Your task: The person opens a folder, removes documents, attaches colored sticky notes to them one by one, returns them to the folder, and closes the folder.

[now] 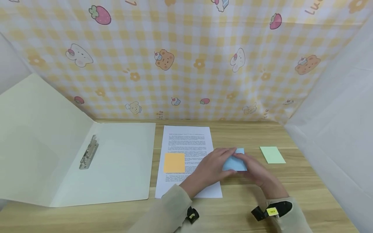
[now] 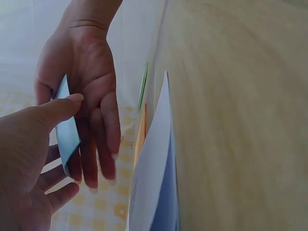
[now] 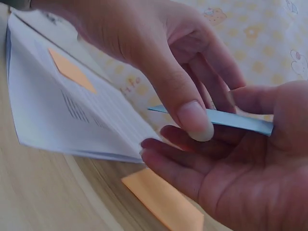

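Observation:
A small stack of blue sticky notes [image 1: 234,164] is held up between both hands, over the right edge of a printed document [image 1: 186,137]. My left hand [image 1: 214,164] pinches it from the left, its thumb across one face in the left wrist view. From the other side my right hand [image 1: 260,174] holds the pad at its right edge, between thumb and fingers. In the right wrist view the blue pad [image 3: 236,121] shows nearly edge-on. An orange sticky note [image 1: 174,162] lies on the document's left half. Another orange pad [image 3: 163,199] lies below the hands, hidden from the head view.
At the left a pale folder [image 1: 125,168] lies open, its cover raised, with a metal clip [image 1: 89,152] along the spine. Green sticky notes [image 1: 272,154] lie right of the hands. A checked cloth [image 1: 186,81] hangs behind the wooden table [image 1: 306,184].

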A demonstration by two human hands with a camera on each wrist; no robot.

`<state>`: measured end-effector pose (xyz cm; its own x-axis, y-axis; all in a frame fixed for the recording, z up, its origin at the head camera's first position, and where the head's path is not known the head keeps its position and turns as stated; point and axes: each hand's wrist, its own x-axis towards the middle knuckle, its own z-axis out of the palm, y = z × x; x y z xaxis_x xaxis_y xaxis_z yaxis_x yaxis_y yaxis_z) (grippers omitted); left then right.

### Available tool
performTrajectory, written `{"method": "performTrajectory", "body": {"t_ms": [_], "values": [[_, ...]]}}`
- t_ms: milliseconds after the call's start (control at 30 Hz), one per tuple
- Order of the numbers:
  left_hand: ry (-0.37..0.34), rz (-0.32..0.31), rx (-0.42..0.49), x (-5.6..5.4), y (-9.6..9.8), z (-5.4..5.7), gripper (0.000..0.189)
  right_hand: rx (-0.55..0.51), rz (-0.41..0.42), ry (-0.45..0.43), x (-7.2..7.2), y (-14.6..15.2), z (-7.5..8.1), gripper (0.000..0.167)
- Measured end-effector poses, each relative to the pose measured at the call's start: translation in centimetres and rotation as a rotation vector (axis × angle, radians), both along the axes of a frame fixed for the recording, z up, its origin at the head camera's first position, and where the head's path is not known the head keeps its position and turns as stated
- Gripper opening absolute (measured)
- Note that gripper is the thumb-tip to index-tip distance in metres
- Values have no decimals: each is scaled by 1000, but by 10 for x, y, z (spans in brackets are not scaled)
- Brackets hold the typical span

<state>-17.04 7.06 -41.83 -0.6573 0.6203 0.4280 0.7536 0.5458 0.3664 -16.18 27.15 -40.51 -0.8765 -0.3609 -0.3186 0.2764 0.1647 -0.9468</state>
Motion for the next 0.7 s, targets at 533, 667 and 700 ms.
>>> {"method": "performTrajectory", "body": {"t_ms": [533,667,700], "values": [[-39,-35,-11,-4,-11,1,59,-424,71,-41,-1,-14,-6,54],[-55,-49,-27,-6,-14,1,60,-447,85,-43,-2,-15,-7,56],[-61,-53,-28,-6,-15,1,61,-455,92,-42,-2,-15,-8,56]]}}
